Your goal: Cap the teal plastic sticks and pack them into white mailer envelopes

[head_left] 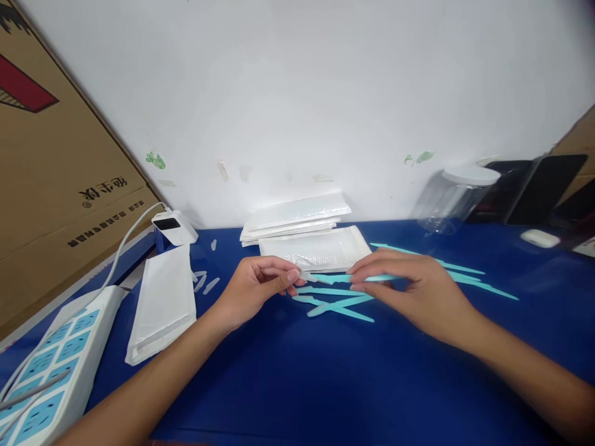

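Observation:
My right hand (pixel 413 282) pinches the handle of a teal eyebrow razor (pixel 338 279), holding it level just above the table. At the razor's blade end, the thumb and fingers of my left hand (pixel 260 286) are closed on a small clear blade cap (pixel 305 275). Whether the cap is on the blade or just off it is hard to tell. Below the hands lie several crossed teal razors (pixel 343 305), and more razors (pixel 490 290) lie beyond my right hand. Several loose clear caps (pixel 211 285) are scattered left of my left hand.
White padded envelopes (pixel 297 212) are stacked against the wall, with another envelope (pixel 160 303) at left. A power strip (pixel 69 365) and white device (pixel 175 228) stand left, beside a cardboard box (pixel 69 155). A clear jar (pixel 458 195) stands at the back right.

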Available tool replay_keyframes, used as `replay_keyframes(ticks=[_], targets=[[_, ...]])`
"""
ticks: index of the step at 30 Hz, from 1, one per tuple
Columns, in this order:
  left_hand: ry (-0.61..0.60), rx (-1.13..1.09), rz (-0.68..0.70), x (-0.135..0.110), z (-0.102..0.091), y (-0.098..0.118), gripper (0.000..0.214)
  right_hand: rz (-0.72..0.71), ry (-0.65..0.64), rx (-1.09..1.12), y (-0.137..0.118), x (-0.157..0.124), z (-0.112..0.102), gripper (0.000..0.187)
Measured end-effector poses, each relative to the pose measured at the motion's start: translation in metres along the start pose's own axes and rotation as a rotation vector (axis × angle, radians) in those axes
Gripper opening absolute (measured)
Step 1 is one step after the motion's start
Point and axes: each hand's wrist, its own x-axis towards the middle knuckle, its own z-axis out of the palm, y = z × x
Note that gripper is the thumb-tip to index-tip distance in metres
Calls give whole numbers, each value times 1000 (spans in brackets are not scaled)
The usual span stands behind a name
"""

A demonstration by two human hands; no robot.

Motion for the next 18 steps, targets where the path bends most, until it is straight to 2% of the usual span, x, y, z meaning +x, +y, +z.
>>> replay_keyframes(ticks=[8, 13, 18], targets=[[30, 46, 20, 0, -4, -2, 31, 1, 59, -53, -3, 2, -6, 10], [11, 32, 10, 0, -3, -1, 32, -11, 35, -22, -5, 2, -5, 11], [-52, -31, -32, -3, 6, -3, 29, -13, -23, 16, -8, 1, 5, 12]])
